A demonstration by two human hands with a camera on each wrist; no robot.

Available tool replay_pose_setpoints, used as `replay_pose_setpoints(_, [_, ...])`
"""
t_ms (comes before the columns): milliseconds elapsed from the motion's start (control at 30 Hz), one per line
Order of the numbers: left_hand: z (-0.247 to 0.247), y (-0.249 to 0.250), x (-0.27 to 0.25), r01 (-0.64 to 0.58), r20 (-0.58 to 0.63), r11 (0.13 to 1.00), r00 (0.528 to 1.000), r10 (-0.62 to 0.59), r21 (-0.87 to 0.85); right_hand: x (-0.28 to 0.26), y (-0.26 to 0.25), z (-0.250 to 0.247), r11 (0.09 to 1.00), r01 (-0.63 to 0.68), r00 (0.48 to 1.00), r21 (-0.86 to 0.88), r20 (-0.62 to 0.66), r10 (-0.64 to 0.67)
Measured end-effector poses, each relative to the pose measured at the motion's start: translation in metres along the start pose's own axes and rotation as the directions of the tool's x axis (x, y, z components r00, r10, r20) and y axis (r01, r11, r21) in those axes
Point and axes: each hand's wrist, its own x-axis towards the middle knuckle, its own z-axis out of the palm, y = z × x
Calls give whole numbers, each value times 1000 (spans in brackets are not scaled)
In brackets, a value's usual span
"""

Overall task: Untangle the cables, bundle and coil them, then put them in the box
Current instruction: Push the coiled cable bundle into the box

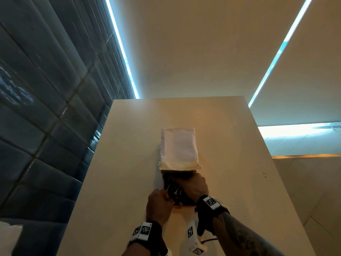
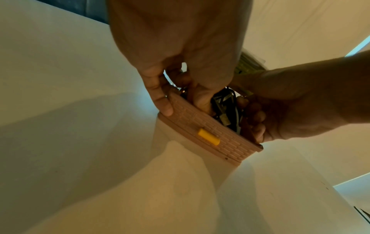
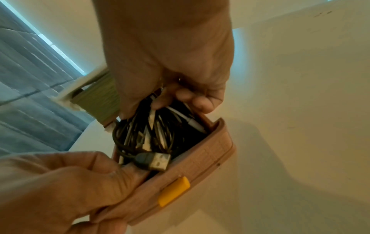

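Both of my hands are down at the box (image 3: 202, 159) right now, near the front middle of the white table (image 1: 114, 163). It is a tan box with a brick-like pattern on its wall and a yellow latch (image 3: 173, 191) on the near side, and its lid (image 1: 178, 145) is swung up and away from me, pale and upright in the head view.

The cables (image 3: 148, 134) sit inside the box, a dark bundle of black and pale strands, with one USB plug (image 3: 155, 160) lying on top at the near rim.

My right hand (image 3: 170, 55) is reaching in from above, fingers curled into the bundle and gripping a few strands at the far end of the box. From the left wrist view those fingers (image 2: 256, 120) are tucked down against the inner wall.

My left hand (image 2: 180, 47) is clamped on the near wall of the box: one fingertip (image 2: 166, 109) presses the patterned outside while the thumb goes down inside the rim, so it is pinching the wall.

Behind the box, a greenish ribbed part (image 3: 100, 101) shows, and I can't tell what it is. A dark tiled wall (image 1: 46, 108) runs along the left of the table.
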Motion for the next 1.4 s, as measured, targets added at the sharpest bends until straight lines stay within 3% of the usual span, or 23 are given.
replay_pose_setpoints(333, [1,5,-13,-30,36,999,999,29,34,9,2,3,991,-32,997,-129,-67,23])
replay_pose_setpoints(567, [7,9,-2,10,24,987,1000,-14,161,-2,34,-16,988,63,989,140,122,-81])
replay_pose_setpoints(633, [7,7,2,4,18,993,1000,-7,118,-8,44,-20,988,112,982,107,140,-126])
replay_pose_setpoints(800, [2,4,3,37,32,999,999,-37,-25,-11,48,-13,953,248,966,-176,116,-230])
replay_pose_setpoints(1067, [2,-8,-12,20,-47,990,999,-27,-137,-23,62,-7,941,299,954,-160,42,-296])
replay_pose_setpoints(1200, [0,-11,-19,17,-53,986,998,-26,-165,-23,59,-4,984,178,983,-8,-34,-178])
replay_pose_setpoints(1300, [0,-5,-18,16,-89,983,995,-33,-184,-20,37,-12,994,-3,1000,111,5,2])
replay_pose_setpoints(1400, [0,-2,-21,-74,-132,982,990,51,-175,-18,22,-21,990,-76,996,118,65,69])
